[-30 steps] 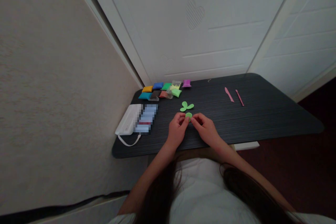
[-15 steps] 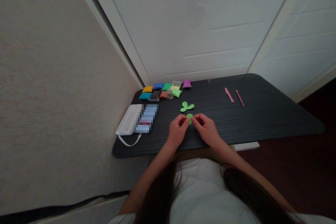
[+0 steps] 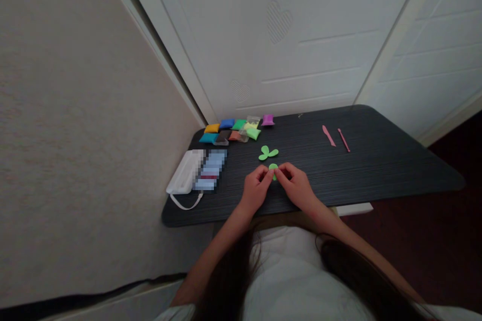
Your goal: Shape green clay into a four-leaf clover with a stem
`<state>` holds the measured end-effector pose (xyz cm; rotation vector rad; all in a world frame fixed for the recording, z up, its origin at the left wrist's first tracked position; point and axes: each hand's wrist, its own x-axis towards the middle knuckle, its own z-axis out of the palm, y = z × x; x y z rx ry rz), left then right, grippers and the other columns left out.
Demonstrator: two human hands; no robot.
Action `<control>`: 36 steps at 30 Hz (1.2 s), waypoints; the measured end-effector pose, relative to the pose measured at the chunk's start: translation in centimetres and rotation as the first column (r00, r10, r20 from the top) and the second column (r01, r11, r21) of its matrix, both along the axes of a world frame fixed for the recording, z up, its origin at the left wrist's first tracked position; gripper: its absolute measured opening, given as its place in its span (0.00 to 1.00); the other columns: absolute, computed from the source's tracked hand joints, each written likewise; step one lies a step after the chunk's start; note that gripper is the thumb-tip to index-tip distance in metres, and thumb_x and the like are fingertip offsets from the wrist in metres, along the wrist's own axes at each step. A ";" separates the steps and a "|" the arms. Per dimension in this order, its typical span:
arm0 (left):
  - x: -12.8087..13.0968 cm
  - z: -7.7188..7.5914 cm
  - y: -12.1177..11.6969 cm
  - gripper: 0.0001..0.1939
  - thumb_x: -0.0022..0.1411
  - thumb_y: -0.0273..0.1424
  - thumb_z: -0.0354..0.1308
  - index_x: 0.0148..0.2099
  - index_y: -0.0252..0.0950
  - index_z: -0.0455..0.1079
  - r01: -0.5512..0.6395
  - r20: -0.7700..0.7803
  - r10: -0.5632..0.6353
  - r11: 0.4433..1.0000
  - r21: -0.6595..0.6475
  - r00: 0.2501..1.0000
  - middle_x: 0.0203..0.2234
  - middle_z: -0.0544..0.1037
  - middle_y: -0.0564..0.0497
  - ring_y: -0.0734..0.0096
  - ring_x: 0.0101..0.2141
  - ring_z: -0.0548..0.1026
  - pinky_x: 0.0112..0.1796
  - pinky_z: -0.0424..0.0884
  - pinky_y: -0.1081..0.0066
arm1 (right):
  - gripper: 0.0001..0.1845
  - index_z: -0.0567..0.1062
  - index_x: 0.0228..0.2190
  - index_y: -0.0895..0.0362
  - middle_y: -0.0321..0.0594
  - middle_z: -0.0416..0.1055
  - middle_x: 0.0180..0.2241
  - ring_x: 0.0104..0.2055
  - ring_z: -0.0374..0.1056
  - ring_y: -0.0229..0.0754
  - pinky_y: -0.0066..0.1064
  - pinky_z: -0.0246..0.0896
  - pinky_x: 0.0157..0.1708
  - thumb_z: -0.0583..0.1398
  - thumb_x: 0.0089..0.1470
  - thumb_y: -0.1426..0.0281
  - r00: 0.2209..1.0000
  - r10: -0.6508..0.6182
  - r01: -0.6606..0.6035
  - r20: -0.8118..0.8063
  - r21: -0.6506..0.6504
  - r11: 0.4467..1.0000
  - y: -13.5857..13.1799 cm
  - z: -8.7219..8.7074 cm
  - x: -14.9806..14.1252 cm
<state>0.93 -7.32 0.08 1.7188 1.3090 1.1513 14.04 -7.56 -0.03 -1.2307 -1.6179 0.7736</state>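
Between both hands is a small light-green flattened clay piece (image 3: 273,166), rounded at its top. My left hand (image 3: 256,186) pinches its left side with thumb and fingertips. From the other side my right hand (image 3: 294,183) pinches it too, the two thumbs nearly touching and hiding part of the clay. Just beyond my fingers, a light-green three-lobed clay shape (image 3: 265,153) lies flat on the dark table (image 3: 361,175).
Several coloured clay packets, including a teal packet (image 3: 208,138) and a purple packet (image 3: 268,120), lie at the back left. A white case (image 3: 184,173) with a strap sits beside a blurred blue item (image 3: 211,170). A pink knife (image 3: 329,136) and thin pink tool (image 3: 344,140) lie right.
My hands have shifted very slightly to the right with the clay piece, and the thumbs sit closer together on it. Everything on the table stays where it was.
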 end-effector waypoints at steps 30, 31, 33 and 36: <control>0.0 0.0 0.1 0.10 0.52 0.32 0.52 0.39 0.38 0.67 -0.048 0.024 0.047 0.997 0.061 0.999 0.33 0.73 0.50 0.69 0.34 0.71 0.36 0.67 0.67 | 0.12 0.65 0.29 0.54 0.36 0.69 0.25 0.27 0.66 0.40 0.31 0.59 0.28 0.51 0.51 0.59 0.956 -0.002 -0.020 -0.293 -0.075 0.997 0.0 0.0 -0.5; 0.0 0.0 0.1 0.10 0.52 0.32 0.52 0.39 0.37 0.67 -0.063 0.008 0.062 0.996 0.068 0.998 0.33 0.73 0.49 0.69 0.35 0.71 0.36 0.66 0.67 | 0.12 0.65 0.29 0.54 0.36 0.69 0.25 0.27 0.66 0.40 0.30 0.59 0.28 0.51 0.51 0.59 0.957 -0.003 -0.019 -0.291 -0.075 0.997 0.0 0.0 -0.5; -0.1 0.0 0.2 0.10 0.53 0.32 0.52 0.39 0.37 0.67 -0.082 -0.022 0.084 0.993 0.082 0.996 0.33 0.73 0.49 0.68 0.35 0.70 0.36 0.66 0.67 | 0.12 0.65 0.29 0.54 0.36 0.69 0.25 0.27 0.66 0.40 0.30 0.59 0.28 0.50 0.51 0.59 0.959 -0.007 -0.014 -0.282 -0.073 0.997 0.0 0.0 -0.4; -0.1 -0.1 0.2 0.10 0.53 0.31 0.52 0.39 0.37 0.67 -0.084 -0.054 0.090 0.991 0.100 0.994 0.33 0.73 0.50 0.69 0.35 0.70 0.36 0.65 0.68 | 0.13 0.66 0.29 0.55 0.36 0.69 0.25 0.27 0.66 0.39 0.30 0.59 0.29 0.50 0.51 0.59 0.968 -0.004 -0.012 -0.250 -0.063 0.998 0.0 -0.1 -0.4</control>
